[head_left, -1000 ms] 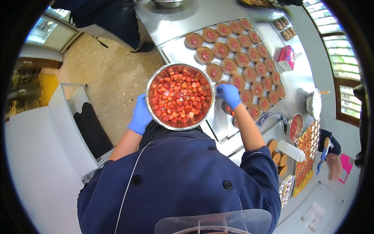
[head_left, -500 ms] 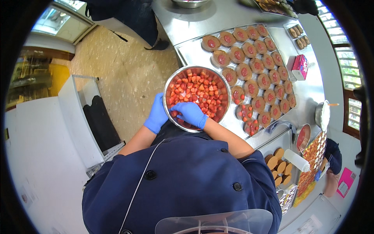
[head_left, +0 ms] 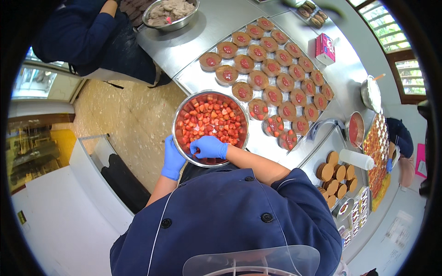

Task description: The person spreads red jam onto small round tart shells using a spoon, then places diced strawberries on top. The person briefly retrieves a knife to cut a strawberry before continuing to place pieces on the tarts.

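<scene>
A round steel bowl (head_left: pixel 245 116) of cut strawberries (head_left: pixel 213 120) is in front of me, beside the tray's near corner. My left hand (head_left: pixel 172 158), in a blue glove, grips the bowl's near left rim. Inside the bowl, near its front wall, my gloved right hand (head_left: pixel 210 147) has its fingers curled over the fruit. Its fingertips are pressed together; what they hold is hidden. To the right, a metal tray (head_left: pixel 193 79) bears rows of round brown cakes (head_left: pixel 272 95) with red filling in their middles. A few near cakes (head_left: pixel 273 125) have strawberry pieces on top.
At the far left stands a co-worker (head_left: pixel 99 41) near a bowl of greyish cream (head_left: pixel 170 14). A pink box (head_left: pixel 325 48), a white-filled bowl (head_left: pixel 370 94) and a red-coated bowl (head_left: pixel 354 129) line the right side. A squeeze bottle (head_left: pixel 357 159) lies above stacked biscuit rounds (head_left: pixel 340 172).
The view has shifted, bringing the co-worker and the cream bowl further into sight. My right hand stays in the strawberry bowl, its fingers more curled. My left hand still holds the rim.
</scene>
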Demonstrator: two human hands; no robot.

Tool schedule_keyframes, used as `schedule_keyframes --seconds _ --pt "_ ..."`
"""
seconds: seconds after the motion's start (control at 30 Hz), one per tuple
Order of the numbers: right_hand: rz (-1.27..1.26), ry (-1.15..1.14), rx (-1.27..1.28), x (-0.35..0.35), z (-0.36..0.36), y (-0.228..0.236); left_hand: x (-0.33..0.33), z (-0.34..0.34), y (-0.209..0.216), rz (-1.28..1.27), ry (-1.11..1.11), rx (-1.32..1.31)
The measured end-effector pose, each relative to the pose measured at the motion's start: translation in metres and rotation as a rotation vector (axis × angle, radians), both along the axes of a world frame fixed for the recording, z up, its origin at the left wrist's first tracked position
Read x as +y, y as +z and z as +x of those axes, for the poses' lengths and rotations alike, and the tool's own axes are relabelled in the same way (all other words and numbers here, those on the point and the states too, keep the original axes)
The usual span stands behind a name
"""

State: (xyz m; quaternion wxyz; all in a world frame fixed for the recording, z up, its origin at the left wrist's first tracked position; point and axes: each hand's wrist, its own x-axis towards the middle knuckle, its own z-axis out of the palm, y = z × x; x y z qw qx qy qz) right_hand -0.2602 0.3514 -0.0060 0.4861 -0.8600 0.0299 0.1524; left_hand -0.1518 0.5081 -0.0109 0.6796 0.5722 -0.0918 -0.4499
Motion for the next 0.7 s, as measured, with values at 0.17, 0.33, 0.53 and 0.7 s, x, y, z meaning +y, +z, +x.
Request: schedule_keyframes --seconds 0.17,0.33,0.53,0.7 --pt "0.025 0.027 -0.016 -0.001 -0.007 -0.003 0.005 -0.001 0.011 0.131 -0.172 -0.431" --pt "0.044 -0.018 0.026 -0.006 -0.012 0.001 0.0 0.009 0.009 -0.268 0.099 0.684" --pt "-0.033 0.024 0.062 -0.005 -0.014 0.012 0.001 -0.001 0.002 -0.033 0.105 0.296" --pt "0.083 0.001 0.013 -0.017 -0.019 0.016 -0.002 0.001 0.008 -0.157 0.1 0.464"
